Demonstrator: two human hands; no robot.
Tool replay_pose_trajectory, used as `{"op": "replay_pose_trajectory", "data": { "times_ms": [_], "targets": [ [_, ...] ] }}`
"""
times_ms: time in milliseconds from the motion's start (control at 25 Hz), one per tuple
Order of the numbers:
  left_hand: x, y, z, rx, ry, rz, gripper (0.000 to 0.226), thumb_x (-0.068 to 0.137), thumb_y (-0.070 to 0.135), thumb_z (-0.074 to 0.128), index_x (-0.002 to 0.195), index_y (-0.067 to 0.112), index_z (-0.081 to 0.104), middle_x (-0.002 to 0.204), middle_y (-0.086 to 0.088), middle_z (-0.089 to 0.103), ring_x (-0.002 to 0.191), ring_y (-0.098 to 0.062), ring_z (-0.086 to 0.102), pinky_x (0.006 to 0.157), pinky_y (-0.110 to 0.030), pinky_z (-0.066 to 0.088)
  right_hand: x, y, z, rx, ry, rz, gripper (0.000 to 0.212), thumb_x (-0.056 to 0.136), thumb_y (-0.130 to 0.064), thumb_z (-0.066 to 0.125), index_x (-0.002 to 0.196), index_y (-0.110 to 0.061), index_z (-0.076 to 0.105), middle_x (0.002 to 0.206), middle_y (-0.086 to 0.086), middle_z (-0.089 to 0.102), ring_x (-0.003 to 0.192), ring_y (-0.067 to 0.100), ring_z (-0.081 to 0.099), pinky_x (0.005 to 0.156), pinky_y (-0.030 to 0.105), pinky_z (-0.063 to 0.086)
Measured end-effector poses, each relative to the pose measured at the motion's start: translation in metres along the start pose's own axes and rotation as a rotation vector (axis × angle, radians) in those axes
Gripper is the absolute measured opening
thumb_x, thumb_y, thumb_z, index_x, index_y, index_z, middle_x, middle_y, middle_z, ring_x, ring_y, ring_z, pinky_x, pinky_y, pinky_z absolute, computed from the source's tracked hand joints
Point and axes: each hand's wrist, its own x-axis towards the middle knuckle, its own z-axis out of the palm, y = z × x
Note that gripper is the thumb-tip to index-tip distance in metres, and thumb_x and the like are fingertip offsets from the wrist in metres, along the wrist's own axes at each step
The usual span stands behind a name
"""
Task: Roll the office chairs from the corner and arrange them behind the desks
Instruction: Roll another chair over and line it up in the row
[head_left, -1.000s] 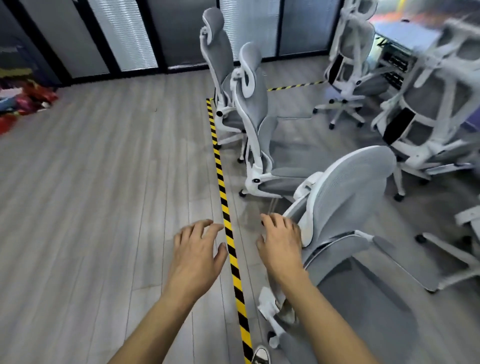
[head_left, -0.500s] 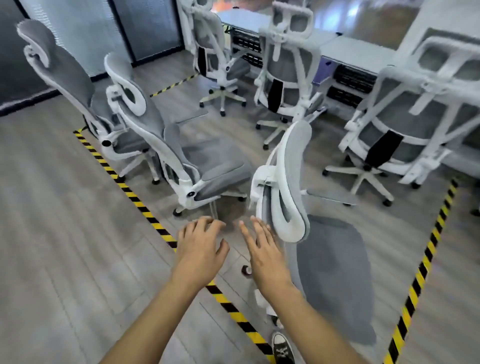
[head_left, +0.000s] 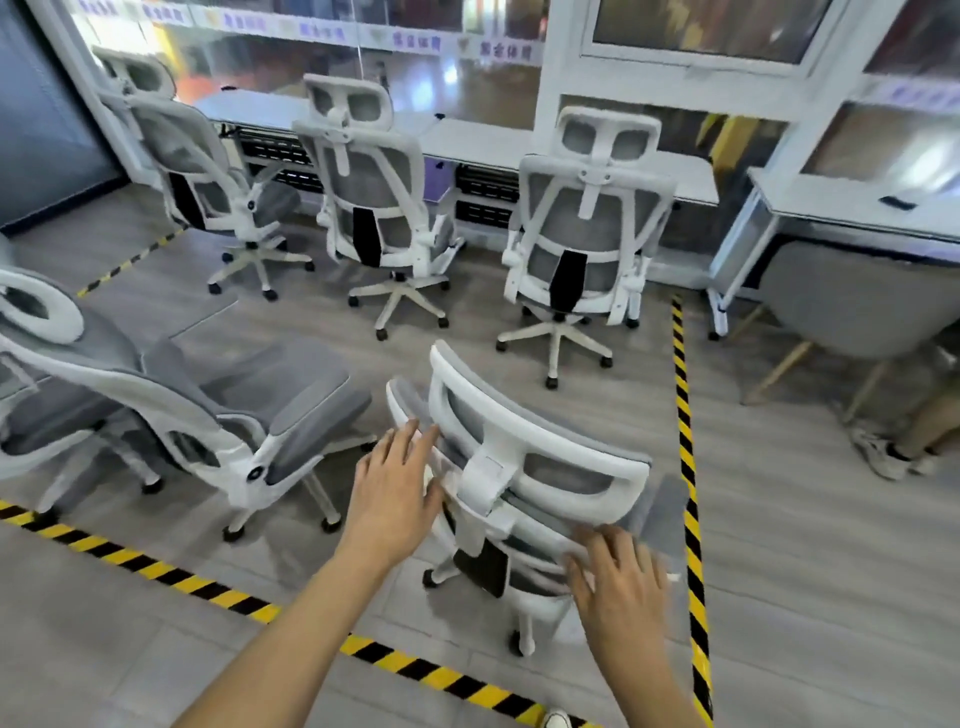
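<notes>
A white-framed grey mesh office chair (head_left: 524, 467) stands right in front of me, its back and headrest toward me. My left hand (head_left: 397, 491) is spread flat at the left edge of its backrest. My right hand (head_left: 618, 582) is spread at the right side of the backrest, fingers apart and blurred. Neither hand is closed around the frame. A reclined chair (head_left: 171, 410) sits to the left. Three chairs (head_left: 582, 228) stand in a row behind the long white desks (head_left: 478, 137) at the back.
Yellow-black floor tape (head_left: 685, 467) boxes the area around the chairs. A grey tub chair (head_left: 852, 306) with wooden legs stands under the right desk (head_left: 841, 202). Another person's shoe and leg (head_left: 883, 452) are at the far right. My shoe tip (head_left: 556, 719) shows at the bottom.
My view has swung right toward the desks. The near chair now shows its back to me, and my hands have spread apart to either side of its backrest.
</notes>
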Motion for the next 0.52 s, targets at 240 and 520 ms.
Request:
{"op": "replay_pose_trajectory", "data": {
  "times_ms": [240, 520],
  "targets": [
    [0.01, 0.006, 0.03, 0.027, 0.017, 0.121, 0.06, 0.09, 0.061, 0.047, 0.142, 0.031, 0.038, 0.152, -0.004, 0.038, 0.144, -0.028, 0.029, 0.115, -0.048, 0.03, -0.012, 0.03, 0.0, 0.21, -0.018, 0.338, 0.029, 0.096, -0.024, 0.061, 0.125, -0.025, 0.057, 0.138, 0.0, 0.046, 0.135, 0.029, 0.043, 0.111, 0.049, 0.037],
    [0.035, 0.035, 0.079, -0.216, 0.137, 0.106, 0.058, 0.089, 0.075, 0.035, 0.1, 0.027, 0.064, 0.101, 0.006, 0.061, 0.109, -0.024, 0.057, 0.113, -0.06, 0.023, 0.033, 0.109, 0.001, 0.396, -0.019, 0.273, 0.046, 0.092, -0.057, 0.053, 0.131, -0.034, 0.049, 0.145, -0.019, 0.033, 0.145, -0.004, 0.017, 0.114, 0.043, 0.035]
  ]
}}
